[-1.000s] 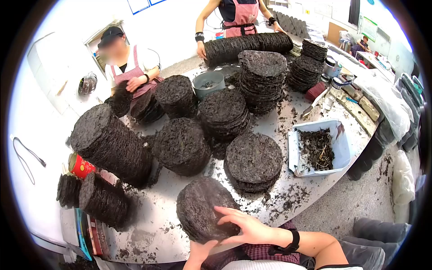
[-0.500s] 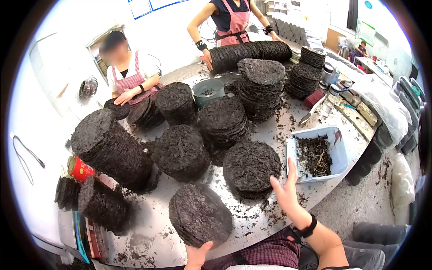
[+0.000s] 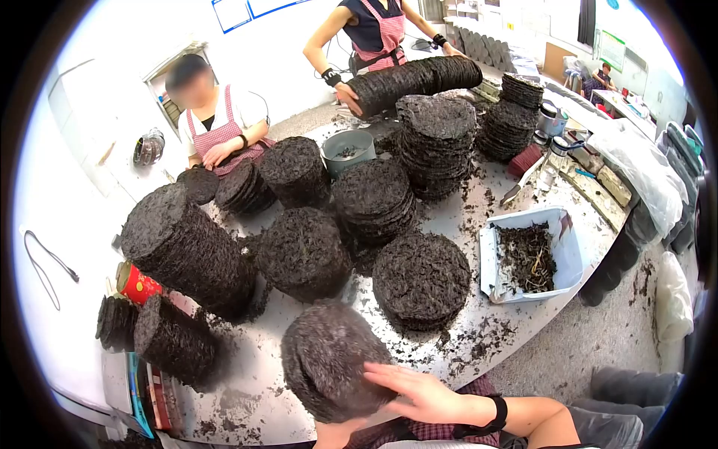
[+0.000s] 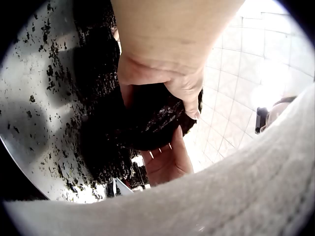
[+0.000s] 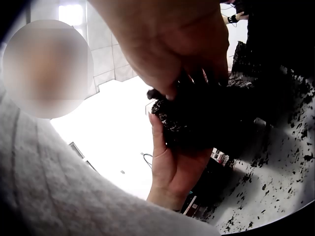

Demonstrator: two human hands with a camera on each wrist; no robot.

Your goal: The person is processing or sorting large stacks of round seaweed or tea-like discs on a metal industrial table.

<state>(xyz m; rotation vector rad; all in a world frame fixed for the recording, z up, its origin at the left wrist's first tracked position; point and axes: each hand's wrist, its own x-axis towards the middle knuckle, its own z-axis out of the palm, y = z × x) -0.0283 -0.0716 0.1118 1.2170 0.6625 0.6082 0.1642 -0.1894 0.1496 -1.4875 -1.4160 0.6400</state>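
Observation:
My left hand (image 3: 336, 432) grips a thick stack of round, dark, seaweed-like sheets (image 3: 329, 359) by its near underside. In the left wrist view, the left thumb (image 4: 189, 101) lies along the stack's edge. My right hand (image 3: 422, 393) rests its outstretched fingers on the right side of the stack's upper face. The right wrist view shows both hands around the dark stack (image 5: 197, 118), with the left palm (image 5: 177, 169) below it. Shadow hides much of the fingers' contact there. Just beyond stands another round stack (image 3: 421, 280).
Several more dark stacks fill the table. A pale blue bin (image 3: 572, 258) with dark scraps stands right, and a grey-green bowl (image 3: 348, 150) farther back. Loose crumbs surround them. Across the table, one person (image 3: 224, 135) touches a round sheet and another (image 3: 381, 37) holds a long roll.
My right hand left the held stack, moved right beside the bin, and is now back on the stack. The left hand kept its hold. The far person's roll has tilted slightly.

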